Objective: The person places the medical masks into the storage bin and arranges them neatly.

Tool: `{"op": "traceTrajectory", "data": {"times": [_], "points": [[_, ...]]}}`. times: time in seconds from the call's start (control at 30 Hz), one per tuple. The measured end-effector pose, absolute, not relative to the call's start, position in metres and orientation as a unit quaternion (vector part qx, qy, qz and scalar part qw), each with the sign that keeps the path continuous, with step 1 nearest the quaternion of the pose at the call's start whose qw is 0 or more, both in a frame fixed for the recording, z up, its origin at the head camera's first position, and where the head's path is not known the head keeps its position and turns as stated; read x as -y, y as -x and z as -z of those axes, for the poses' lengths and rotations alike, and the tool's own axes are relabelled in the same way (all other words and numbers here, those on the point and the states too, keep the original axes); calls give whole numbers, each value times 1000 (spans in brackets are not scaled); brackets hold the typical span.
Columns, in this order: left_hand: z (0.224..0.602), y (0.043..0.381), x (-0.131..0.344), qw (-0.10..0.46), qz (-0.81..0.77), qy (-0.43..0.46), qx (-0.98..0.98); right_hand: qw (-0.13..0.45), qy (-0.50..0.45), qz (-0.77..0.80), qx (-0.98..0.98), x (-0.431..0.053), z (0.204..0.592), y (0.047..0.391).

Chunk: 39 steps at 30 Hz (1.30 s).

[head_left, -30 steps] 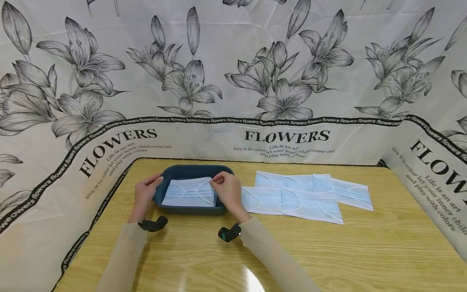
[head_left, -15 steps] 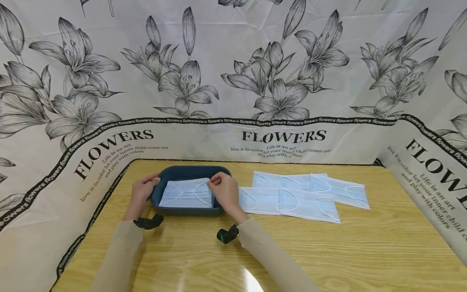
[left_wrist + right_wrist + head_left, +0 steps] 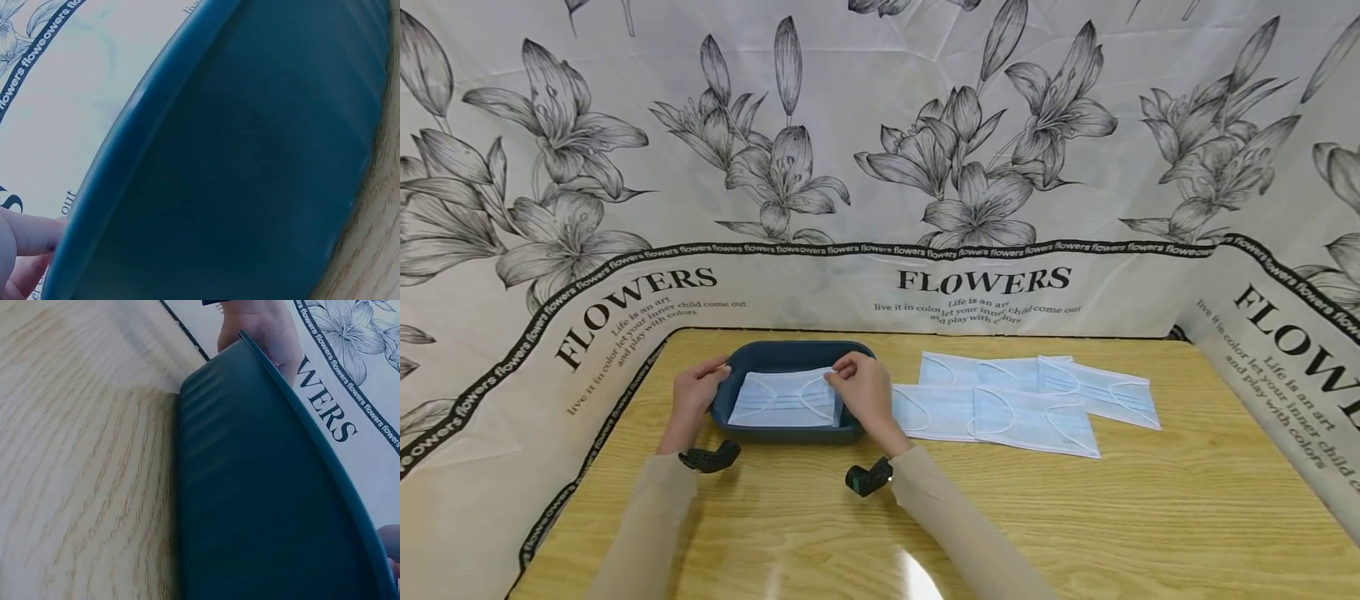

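Note:
A pale blue face mask with white ear loops (image 3: 782, 400) lies inside a dark blue plastic basin (image 3: 790, 435). My right hand (image 3: 867, 392) reaches over the basin's right side and pinches the mask's upper right corner. At the other end my left hand (image 3: 694, 396) grips the basin's left rim. The left wrist view has its fingers (image 3: 34, 234) against the rim, while the basin wall (image 3: 250, 150) fills most of that picture. Across the basin in the right wrist view appears the left hand (image 3: 265, 328); the right fingertips (image 3: 390, 544) show only at the edge.
Several more face masks (image 3: 1037, 421) lie partly overlapping on the wooden table (image 3: 1120, 517), right of the basin. A white floral cloth (image 3: 820, 287) stands behind and along both sides of the table. Dark wrist devices (image 3: 711, 458) sit below both hands.
The head view has shifted slightly, so everything sits a little further left than a second ago. Both hands keep their places at the basin, and the mask's right edge has moved only slightly.

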<state>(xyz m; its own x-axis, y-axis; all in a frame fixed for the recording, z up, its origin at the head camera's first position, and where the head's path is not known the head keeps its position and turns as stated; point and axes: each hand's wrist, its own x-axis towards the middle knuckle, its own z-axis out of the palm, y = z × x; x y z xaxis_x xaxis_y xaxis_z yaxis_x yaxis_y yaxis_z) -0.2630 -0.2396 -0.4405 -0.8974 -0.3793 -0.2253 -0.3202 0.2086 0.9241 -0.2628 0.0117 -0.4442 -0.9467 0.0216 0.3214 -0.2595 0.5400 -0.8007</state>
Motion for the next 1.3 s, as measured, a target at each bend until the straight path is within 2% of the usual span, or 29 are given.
{"op": "traceTrajectory", "data": {"times": [0.3, 0.53, 0.7, 0.87, 1.1, 1.3], "points": [[437, 262, 236, 22, 595, -227, 771, 127, -95, -492, 856, -17, 440, 262], [439, 262, 237, 33, 589, -236, 772, 66, -153, -582, 796, -27, 440, 258], [441, 263, 237, 41, 586, -236, 774, 51, -168, -620, 764, -31, 441, 257], [441, 264, 236, 43, 583, -240, 775, 57, -198, -581, 788, -34, 440, 254], [440, 263, 235, 48, 584, -231, 776, 32, -257, -499, 827, -40, 433, 244], [439, 262, 235, 51, 587, -225, 776, 31, -276, -477, 834, -47, 427, 235]]}}
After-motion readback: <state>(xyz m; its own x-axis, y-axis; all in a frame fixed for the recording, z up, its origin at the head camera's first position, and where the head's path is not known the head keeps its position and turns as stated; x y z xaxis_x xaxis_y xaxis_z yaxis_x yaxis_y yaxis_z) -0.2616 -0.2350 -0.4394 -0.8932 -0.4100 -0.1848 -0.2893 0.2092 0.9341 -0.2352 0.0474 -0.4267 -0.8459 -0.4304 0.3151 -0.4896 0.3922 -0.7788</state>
